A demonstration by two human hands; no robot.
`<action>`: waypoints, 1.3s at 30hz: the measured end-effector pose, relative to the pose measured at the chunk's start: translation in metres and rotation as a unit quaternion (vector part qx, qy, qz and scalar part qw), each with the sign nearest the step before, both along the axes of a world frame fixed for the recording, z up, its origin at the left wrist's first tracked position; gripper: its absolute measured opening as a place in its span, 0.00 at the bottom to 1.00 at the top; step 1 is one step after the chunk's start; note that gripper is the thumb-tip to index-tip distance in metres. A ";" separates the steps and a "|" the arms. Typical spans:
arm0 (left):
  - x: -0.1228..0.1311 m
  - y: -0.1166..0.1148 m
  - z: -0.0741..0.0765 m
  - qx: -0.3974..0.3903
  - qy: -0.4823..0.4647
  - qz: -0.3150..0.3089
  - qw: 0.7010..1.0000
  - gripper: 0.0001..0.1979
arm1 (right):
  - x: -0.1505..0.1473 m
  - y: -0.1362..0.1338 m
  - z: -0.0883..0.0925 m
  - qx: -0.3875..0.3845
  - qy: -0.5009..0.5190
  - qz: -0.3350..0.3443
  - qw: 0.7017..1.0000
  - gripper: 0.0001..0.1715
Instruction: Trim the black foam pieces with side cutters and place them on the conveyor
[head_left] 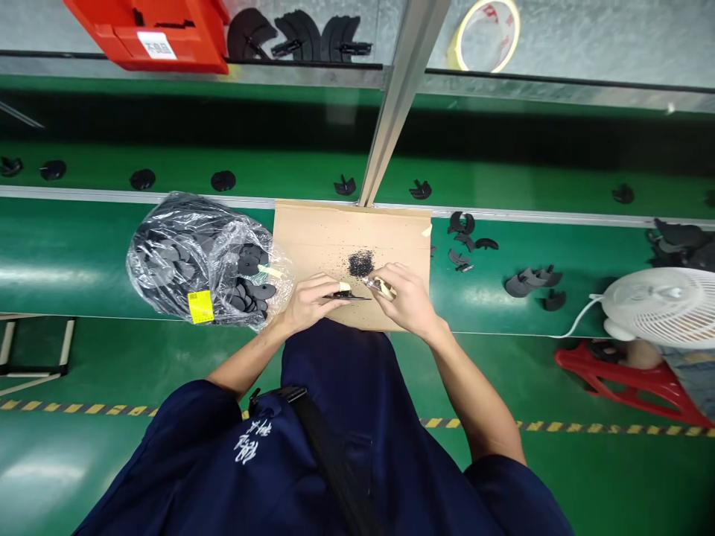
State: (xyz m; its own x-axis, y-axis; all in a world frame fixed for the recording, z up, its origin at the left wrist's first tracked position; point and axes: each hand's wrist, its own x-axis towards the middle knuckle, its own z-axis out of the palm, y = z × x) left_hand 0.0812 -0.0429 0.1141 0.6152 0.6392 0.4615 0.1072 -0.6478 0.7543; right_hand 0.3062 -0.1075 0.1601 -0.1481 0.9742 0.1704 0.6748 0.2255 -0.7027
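My left hand is closed on a thin black plastic part, which it holds level above a cardboard sheet. A pale yellowish cover shows on one of its fingertips. My right hand is closed around a small shiny metal tool whose tip points left toward that part. Its exact kind is hidden by the fingers. Just beyond both hands lies a heap of tiny black bits, with loose specks scattered around it on the cardboard.
Left of the cardboard sits a clear plastic bag of black parts with a yellow label. Loose curved black parts lie to the right, near a white fan. Beyond the bench edge, several black pieces rest on a green belt. A metal post rises behind.
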 end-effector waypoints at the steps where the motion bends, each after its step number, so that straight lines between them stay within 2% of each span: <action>1: 0.000 -0.001 0.002 -0.005 -0.007 0.004 1.000 0.09 | 0.000 -0.001 -0.002 -0.003 -0.015 0.013 1.000 0.06; 7: -0.001 -0.001 0.005 -0.038 -0.027 0.019 0.999 0.10 | -0.005 -0.004 -0.007 0.001 -0.049 0.041 0.998 0.08; 22: 0.004 0.000 0.001 -0.053 -0.035 0.012 0.998 0.11 | -0.001 -0.005 -0.002 -0.035 -0.033 0.038 0.998 0.08; 28: 0.008 -0.002 0.001 -0.071 -0.044 0.023 0.996 0.12 | 0.000 -0.006 0.003 -0.032 -0.004 0.041 0.999 0.11; 39: 0.016 -0.001 0.015 -0.062 -0.064 -0.005 0.996 0.10 | 0.002 -0.002 0.006 -0.026 -0.005 0.042 0.999 0.10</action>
State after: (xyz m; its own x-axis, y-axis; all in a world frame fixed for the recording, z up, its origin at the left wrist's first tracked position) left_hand 0.0968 -0.0438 0.1290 0.5628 0.6907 0.4541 -0.0009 -0.5488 0.8360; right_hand 0.3081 -0.1097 0.1661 -0.2310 0.9657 0.1187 0.6617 0.2454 -0.7085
